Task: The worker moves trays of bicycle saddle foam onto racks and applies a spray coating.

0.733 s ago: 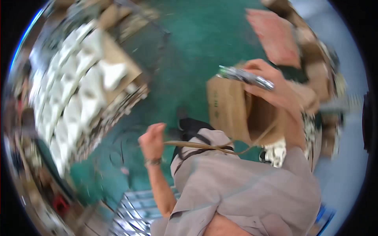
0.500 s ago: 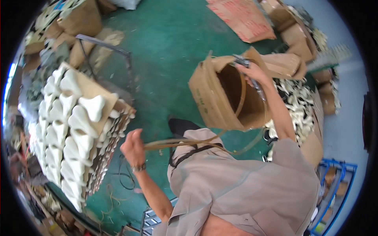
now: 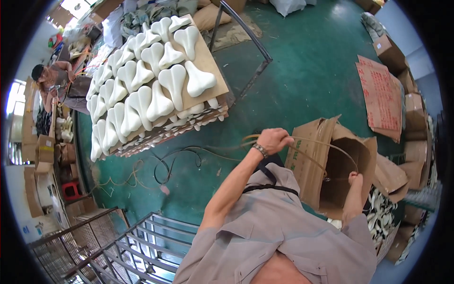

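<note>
The left hand (image 3: 274, 141) hangs just right of centre, towards three o'clock, fingers closed around a tan hose (image 3: 329, 145); the hose runs in two arcs from that hand to the mouth of a cardboard box (image 3: 307, 184) at three o'clock; the right hand (image 3: 354, 178), between three and four o'clock, is at the box's opening, curled closed where the longer arc meets it; whether it pinches anything else is too small to tell. At ten o'clock, rows of white moulded pieces (image 3: 172, 85) lie on a wooden board (image 3: 204, 49); a metal rack (image 3: 118, 240) stands towards seven o'clock; a flat printed cardboard sheet (image 3: 378, 99) lies between two and three o'clock; another person (image 3: 56, 85) is between nine and ten.
</note>
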`<state>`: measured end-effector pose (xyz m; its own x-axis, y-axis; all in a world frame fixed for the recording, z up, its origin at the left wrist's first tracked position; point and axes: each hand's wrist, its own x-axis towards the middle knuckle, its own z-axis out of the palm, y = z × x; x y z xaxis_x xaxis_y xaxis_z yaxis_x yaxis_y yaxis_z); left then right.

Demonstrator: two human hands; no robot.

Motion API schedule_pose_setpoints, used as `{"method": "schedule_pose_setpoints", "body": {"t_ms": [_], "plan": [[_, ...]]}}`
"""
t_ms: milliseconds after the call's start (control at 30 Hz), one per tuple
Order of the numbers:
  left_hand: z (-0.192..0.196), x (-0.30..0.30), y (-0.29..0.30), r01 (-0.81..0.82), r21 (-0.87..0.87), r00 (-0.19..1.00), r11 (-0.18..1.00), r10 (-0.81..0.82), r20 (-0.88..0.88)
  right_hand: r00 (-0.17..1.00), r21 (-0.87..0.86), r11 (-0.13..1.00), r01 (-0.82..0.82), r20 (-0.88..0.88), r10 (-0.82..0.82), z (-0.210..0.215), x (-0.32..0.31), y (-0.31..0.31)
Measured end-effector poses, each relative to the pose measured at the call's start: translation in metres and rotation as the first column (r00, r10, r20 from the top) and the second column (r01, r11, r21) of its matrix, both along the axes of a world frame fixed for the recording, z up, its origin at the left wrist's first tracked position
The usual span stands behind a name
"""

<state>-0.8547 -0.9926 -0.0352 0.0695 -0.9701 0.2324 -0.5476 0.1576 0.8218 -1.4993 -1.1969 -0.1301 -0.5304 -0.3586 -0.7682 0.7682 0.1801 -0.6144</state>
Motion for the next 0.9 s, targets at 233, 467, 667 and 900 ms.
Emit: {"method": "schedule_pose_setpoints", "body": {"t_ms": [233, 467, 667, 900], "plan": [[-0.058, 0.049, -0.056, -0.029, 0.03, 0.988, 0.999, 0.024, 0.152, 0.894, 0.234, 0.868, 0.439, -0.011, -0.449, -0.026, 0.059, -0.014], [-0.175, 0.178, -0.117, -0.414, 0.692, -0.214, 0.592, 0.675, -0.706, -0.032, 0.831, -0.168, -0.53, 0.178, 0.983, -0.066, 0.2, -0.125], [-0.233, 0.25, -0.143, -0.425, 0.747, -0.765, 0.511, 0.239, -0.598, -0.916, 0.685, -0.614, 0.392, 0.356, -0.187, 0.055, 0.609, -0.151], [-0.223, 0.269, -0.184, -0.591, 0.769, -0.766, 0.245, 0.131, -0.63, -0.46, 0.103, -0.699, -0.707, -0.819, 0.344, -0.059, 1.056, -0.225]]}}
